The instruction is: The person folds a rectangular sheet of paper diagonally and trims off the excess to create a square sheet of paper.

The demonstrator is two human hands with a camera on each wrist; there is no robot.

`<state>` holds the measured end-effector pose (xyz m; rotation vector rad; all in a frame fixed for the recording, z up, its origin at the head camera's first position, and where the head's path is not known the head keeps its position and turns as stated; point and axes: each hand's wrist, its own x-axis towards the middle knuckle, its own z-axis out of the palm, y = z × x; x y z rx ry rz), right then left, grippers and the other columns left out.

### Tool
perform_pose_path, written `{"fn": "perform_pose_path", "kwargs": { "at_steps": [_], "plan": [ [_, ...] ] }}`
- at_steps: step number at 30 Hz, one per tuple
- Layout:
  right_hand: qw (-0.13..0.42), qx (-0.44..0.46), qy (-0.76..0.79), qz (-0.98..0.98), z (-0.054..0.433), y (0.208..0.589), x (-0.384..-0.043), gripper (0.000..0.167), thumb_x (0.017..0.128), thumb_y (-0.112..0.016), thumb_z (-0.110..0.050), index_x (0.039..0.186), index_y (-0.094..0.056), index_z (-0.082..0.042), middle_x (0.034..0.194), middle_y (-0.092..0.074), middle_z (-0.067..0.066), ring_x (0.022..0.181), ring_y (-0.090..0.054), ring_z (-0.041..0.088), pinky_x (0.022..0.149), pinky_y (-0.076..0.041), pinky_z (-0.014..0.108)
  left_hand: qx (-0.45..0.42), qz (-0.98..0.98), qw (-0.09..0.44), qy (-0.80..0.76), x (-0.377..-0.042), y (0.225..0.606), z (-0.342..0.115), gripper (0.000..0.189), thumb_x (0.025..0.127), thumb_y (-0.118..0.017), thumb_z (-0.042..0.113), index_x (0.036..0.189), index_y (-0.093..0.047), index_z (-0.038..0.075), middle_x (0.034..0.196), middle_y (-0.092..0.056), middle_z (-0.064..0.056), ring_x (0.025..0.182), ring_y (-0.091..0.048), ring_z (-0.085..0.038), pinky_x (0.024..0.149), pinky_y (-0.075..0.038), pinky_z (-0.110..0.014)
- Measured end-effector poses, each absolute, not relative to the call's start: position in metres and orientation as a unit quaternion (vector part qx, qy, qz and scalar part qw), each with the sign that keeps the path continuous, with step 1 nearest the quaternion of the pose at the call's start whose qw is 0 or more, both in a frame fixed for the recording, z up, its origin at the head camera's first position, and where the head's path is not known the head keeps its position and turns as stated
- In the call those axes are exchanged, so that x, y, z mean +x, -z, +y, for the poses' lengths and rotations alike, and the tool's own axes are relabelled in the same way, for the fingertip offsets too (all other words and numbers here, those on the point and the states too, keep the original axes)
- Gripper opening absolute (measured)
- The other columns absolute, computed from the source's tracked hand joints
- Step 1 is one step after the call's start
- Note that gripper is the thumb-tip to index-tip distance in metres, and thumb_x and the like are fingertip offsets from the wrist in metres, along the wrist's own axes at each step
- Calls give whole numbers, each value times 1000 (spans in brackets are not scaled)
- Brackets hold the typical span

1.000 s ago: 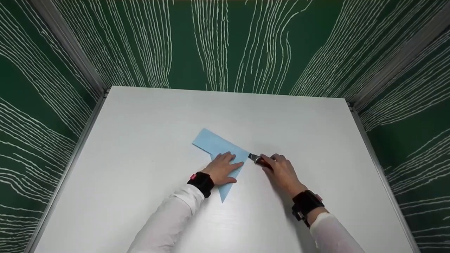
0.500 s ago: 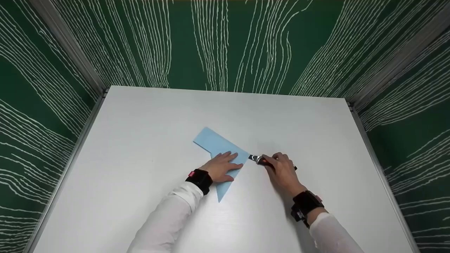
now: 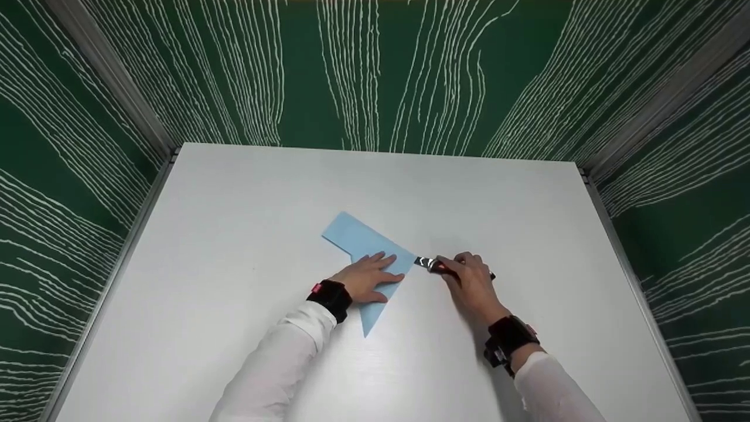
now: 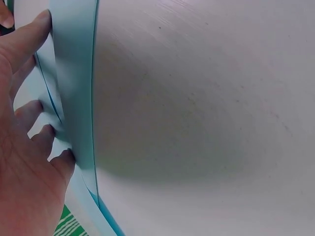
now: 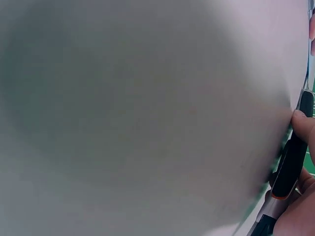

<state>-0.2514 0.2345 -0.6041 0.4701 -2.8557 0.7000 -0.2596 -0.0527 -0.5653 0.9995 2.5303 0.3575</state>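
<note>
The spread left hand (image 3: 366,281) covers some blue paper (image 3: 366,237); the right hand (image 3: 473,285) grips a half-hidden knife (image 3: 434,265).

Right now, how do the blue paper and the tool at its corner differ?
The blue paper is plain light blue; the tool is dark with red and shiny metal. The paper is broad and angular, the tool slim and smaller. The left hand rests spread on the paper; the right hand grips the tool. Both are near the middle of the white table.
</note>
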Motion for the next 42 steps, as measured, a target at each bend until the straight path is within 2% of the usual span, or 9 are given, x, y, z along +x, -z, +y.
{"fn": "perform_pose_path", "kwargs": {
  "at_steps": [8, 18, 23, 26, 30, 33, 42],
  "plan": [
    [58, 145, -242, -958, 236, 603, -254, 40, 90, -73, -10, 129, -69, -16, 109, -63, 18, 97, -53, 35, 87, -43, 52, 358, 900, 208, -135, -260, 562, -53, 60, 96, -67, 33, 151, -45, 26, 167, -22, -7, 156, -17, -30, 126, -21, -47],
    [64, 164, -239, -955, 236, 602, -258, 39, 91, -72, -10, 129, -69, -16, 108, -63, 19, 98, -54, 36, 88, -43, 54, 359, 899, 213, -130, -261, 561, -55, 60, 96, -67, 32, 151, -45, 27, 168, -22, -6, 157, -16, -29, 127, -19, -44],
    [51, 180, -234, -954, 239, 599, -256, 40, 90, -73, -9, 129, -69, -17, 108, -63, 20, 96, -54, 37, 85, -44, 52, 380, 888, 217, -140, -261, 559, -61, 61, 94, -69, 31, 151, -46, 25, 167, -23, -6, 157, -16, -30, 127, -17, -46],
    [46, 186, -226, -955, 240, 599, -254, 41, 90, -74, -10, 130, -69, -19, 109, -63, 18, 96, -55, 35, 83, -44, 50, 368, 888, 222, -163, -260, 557, -65, 69, 92, -72, 29, 153, -42, 23, 167, -24, -6, 157, -16, -29, 127, -18, -45],
    [52, 195, -223, -954, 240, 601, -254, 41, 90, -74, -12, 130, -69, -19, 108, -64, 18, 95, -55, 35, 83, -45, 50, 332, 900, 214, -184, -260, 556, -65, 82, 86, -80, 29, 156, -37, 18, 167, -23, -12, 156, -17, -32, 127, -20, -46],
    [63, 202, -222, -952, 239, 602, -254, 40, 90, -74, -11, 129, -70, -18, 107, -64, 18, 93, -55, 35, 82, -46, 51, 322, 906, 215, -169, -261, 554, -64, 85, 83, -82, 31, 155, -39, 17, 167, -21, -15, 156, -17, -35, 126, -20, -49],
    [86, 208, -227, -947, 237, 603, -255, 40, 89, -75, -9, 128, -70, -15, 104, -65, 18, 92, -55, 36, 79, -46, 50, 333, 907, 223, -130, -265, 557, -62, 83, 82, -81, 38, 154, -40, 24, 167, -23, -11, 156, -17, -35, 126, -21, -50]
  ]
}}
